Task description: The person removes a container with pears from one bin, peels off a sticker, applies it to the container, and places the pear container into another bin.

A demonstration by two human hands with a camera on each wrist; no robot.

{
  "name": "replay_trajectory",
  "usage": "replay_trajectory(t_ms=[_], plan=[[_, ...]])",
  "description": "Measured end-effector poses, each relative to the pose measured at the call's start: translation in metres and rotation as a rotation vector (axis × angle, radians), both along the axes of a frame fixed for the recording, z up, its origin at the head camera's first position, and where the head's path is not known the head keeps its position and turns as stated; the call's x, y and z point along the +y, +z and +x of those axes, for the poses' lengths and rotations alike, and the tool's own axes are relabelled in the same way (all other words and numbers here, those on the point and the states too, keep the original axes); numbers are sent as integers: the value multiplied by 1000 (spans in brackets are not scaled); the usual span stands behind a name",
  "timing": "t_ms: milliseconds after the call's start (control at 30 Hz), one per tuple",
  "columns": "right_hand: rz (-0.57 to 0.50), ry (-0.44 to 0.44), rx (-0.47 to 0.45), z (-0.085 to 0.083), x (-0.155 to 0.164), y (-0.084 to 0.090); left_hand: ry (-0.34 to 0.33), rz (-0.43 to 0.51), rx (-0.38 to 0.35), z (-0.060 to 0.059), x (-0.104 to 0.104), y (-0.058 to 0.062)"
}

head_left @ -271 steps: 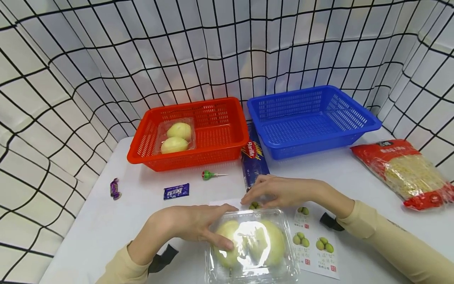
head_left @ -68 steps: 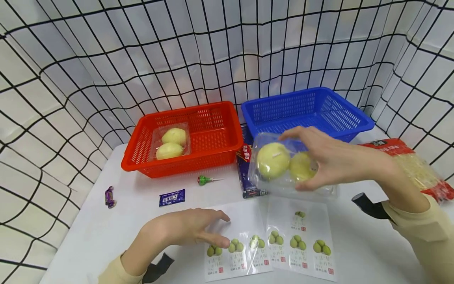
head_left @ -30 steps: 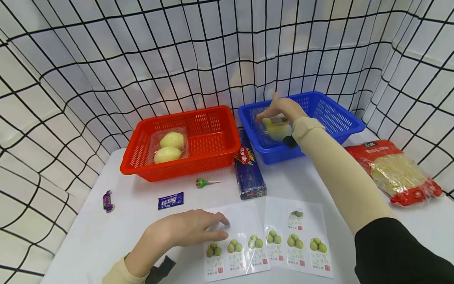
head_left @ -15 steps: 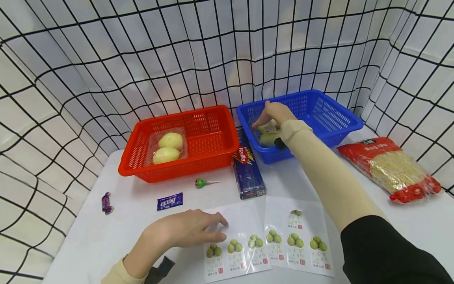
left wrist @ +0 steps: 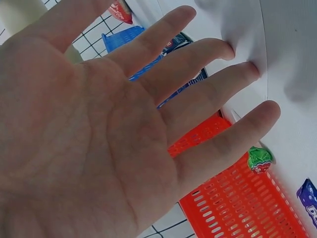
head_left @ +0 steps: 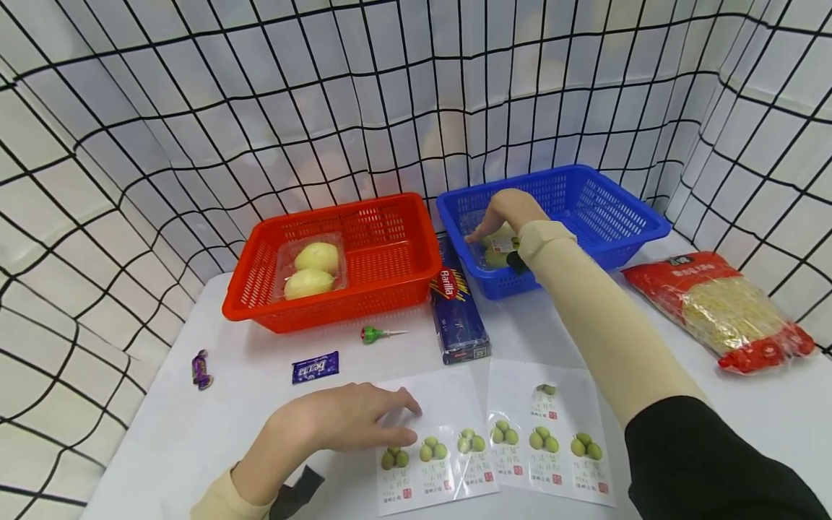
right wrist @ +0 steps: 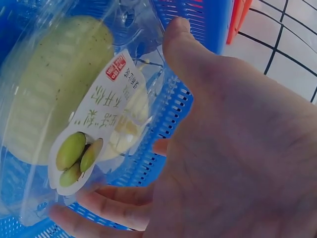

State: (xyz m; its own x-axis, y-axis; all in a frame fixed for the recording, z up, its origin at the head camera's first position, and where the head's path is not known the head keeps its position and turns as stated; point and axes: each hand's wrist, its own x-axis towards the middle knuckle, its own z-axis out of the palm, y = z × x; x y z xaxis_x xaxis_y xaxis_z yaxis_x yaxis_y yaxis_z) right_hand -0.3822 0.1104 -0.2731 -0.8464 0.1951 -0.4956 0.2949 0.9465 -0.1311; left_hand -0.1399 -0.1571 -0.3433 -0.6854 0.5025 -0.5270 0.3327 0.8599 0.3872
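My right hand (head_left: pixel 510 209) is in the left part of the blue basket (head_left: pixel 588 231), beside a clear plastic box of pears (right wrist: pixel 54 84). A white label (right wrist: pixel 96 119) printed with pears is on the box. In the right wrist view, the thumb is spread away from the box and the other fingers lie loosely at its edge. My left hand (head_left: pixel 344 419) is low over the left sticker sheet (head_left: pixel 435 393), its palm bare in the left wrist view and its fingers spread. A second sticker sheet (head_left: pixel 520 390) lies to the right of the first.
A red basket (head_left: pixel 383 238) holds another clear box of pears (head_left: pixel 312 271). Between the baskets lies a blue Barilla pasta box (head_left: pixel 460 325). A green lollipop (head_left: pixel 372 334), a purple bar (head_left: pixel 315 367) and a wrapped candy (head_left: pixel 201 370) lie left. A red noodle bag (head_left: pixel 721 310) is right.
The box of pears went from under both hands on the table into the blue basket, carried by my right hand. The right hand's grip has since loosened; the left hand has stayed near the sheet.
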Motion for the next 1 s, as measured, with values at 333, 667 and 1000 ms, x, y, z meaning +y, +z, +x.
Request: replay_trajectory(t_ms=[333,667,1000], plan=[[-35,85,144,10,-9,-5,5,33,32,-1,-5,-2],[19,257,596,46,-17,-23,101,215,282,-32,-36,9],[-16,349,838,69,-57,-32,525,229,803,-86,-136,8]])
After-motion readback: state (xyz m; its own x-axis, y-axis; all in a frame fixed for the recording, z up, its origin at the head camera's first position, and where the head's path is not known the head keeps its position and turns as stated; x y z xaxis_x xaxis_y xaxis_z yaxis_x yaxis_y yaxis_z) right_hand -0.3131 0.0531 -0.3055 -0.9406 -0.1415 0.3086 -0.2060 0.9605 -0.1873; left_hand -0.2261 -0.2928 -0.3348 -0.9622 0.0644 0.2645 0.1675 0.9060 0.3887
